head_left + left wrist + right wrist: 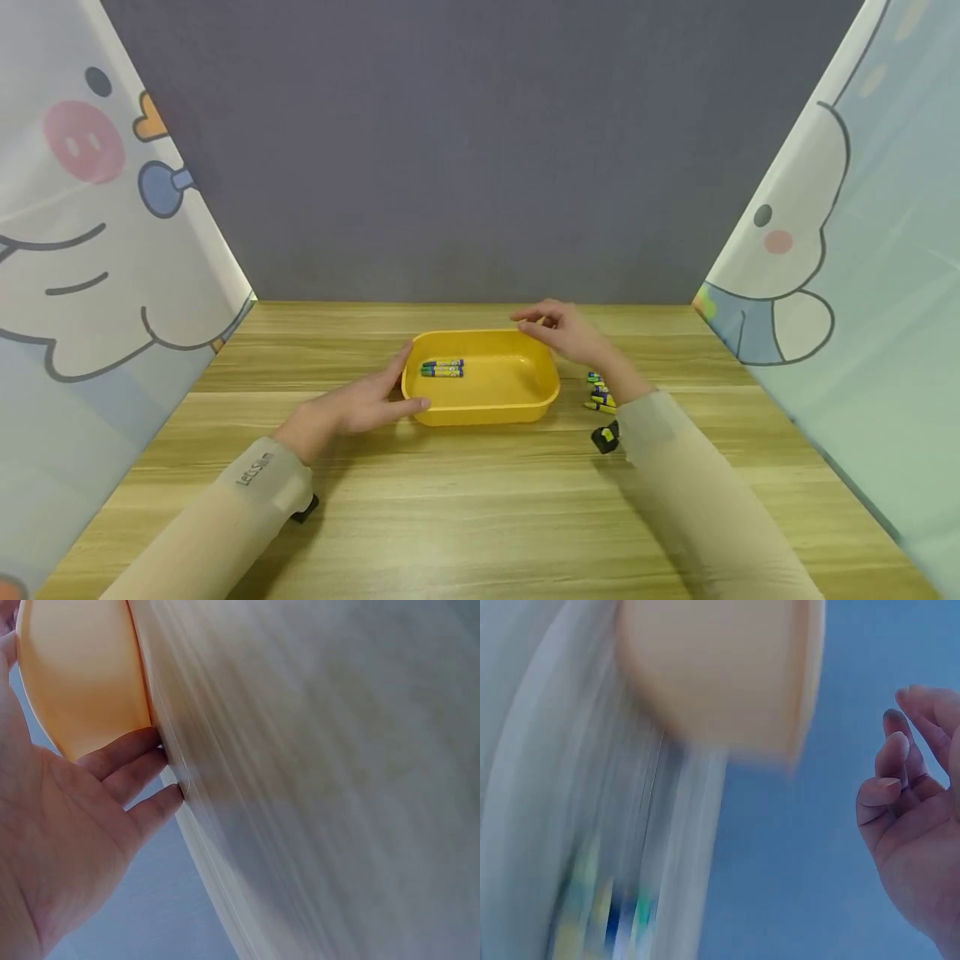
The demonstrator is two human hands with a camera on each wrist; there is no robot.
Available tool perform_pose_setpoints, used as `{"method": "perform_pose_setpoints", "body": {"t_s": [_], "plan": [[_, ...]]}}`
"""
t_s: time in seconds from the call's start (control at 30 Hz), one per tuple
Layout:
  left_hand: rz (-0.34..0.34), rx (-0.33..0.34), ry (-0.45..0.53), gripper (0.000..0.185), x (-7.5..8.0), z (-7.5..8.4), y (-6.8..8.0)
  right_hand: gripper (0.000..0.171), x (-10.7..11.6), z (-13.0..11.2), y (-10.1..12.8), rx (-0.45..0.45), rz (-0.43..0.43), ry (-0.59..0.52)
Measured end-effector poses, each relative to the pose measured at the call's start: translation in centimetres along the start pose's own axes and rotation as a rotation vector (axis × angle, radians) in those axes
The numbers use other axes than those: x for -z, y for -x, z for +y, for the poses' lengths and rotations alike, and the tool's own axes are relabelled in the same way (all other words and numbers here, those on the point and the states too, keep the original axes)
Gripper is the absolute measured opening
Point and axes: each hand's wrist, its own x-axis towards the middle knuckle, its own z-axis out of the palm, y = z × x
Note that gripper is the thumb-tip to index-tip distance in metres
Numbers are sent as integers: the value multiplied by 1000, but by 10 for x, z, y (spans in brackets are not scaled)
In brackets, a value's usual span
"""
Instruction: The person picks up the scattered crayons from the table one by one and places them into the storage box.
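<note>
A yellow plastic tray (487, 415) sits on the wooden table, and a few green-tipped crayons (442, 372) lie side by side in its left part. My left hand (367, 404) rests against the tray's left end, its thumb at the near rim and fingers along the side. In the left wrist view, those extended fingers touch the tray wall close to the tabletop. Above the tray's far right corner is my right hand (562, 329), its fingers loosely bent. The right wrist view shows this hand (915, 802) apart from the tray, with nothing visible in it.
More crayons (602, 398) lie right of the tray, partly hidden by the right forearm. A black wrist device (605, 437) shows at the right cuff. A dark grey panel (472, 167) stands behind the table (450, 508); cartoon-printed curtains (810, 250) flank it.
</note>
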Motion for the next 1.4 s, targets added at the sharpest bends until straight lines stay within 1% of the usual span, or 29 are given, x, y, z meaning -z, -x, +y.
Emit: {"method": "perform_pose_setpoints", "body": {"t_s": [0.1,0.23,0.37,0.5,0.63,0.83,0.97,1.17,1.4], "plan": [[0,7,-1,117,2,0,0,32,30,31,21,-46,34,9],[-3,12,10,118,3,-1,1,33,59,71,49,-133,18,63],[-2,8,14,118,3,-1,2,32,71,99,69,-209,-40,142],[-8,8,26,117,1,-3,4,30,72,118,76,-248,-94,180],[-4,6,33,116,-2,-4,5,28,68,128,74,-252,-102,205],[-12,12,43,115,-4,-1,6,26,65,131,71,-229,-119,210],[-13,9,49,116,-4,1,4,26,69,133,77,-219,-110,213],[-14,15,46,118,-3,0,2,27,79,139,88,-244,-77,239],[-7,12,48,117,-4,-1,2,29,83,144,91,-292,-121,134]]}}
